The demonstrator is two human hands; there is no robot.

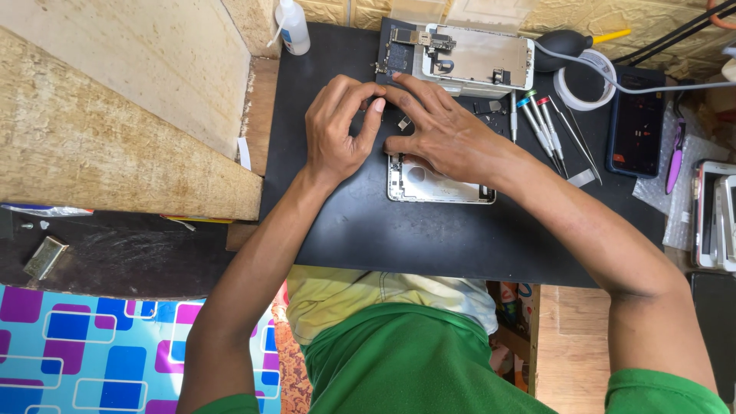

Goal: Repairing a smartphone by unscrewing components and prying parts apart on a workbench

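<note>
An opened white phone housing (pixel 429 186) lies face-up on a black work mat (pixel 399 238). My right hand (pixel 445 132) rests flat over its upper half, fingers spread and pressing down. My left hand (pixel 337 126) is curled beside it, its fingertips meeting the right hand's fingertips above a small metal part (pixel 403 122) on the mat. Whether either hand pinches something tiny is hidden by the fingers. A detached screen panel (pixel 479 57) with a circuit board (pixel 400 52) at its left lies at the mat's far edge.
Several screwdrivers (pixel 540 126) and tweezers (pixel 579 138) lie right of the hands. A tape roll (pixel 586 80), black air blower (pixel 563 42) and dark phone (pixel 635 123) sit further right. A white squeeze bottle (pixel 292 27) stands far left. More phones (pixel 717 215) are stacked at the right edge.
</note>
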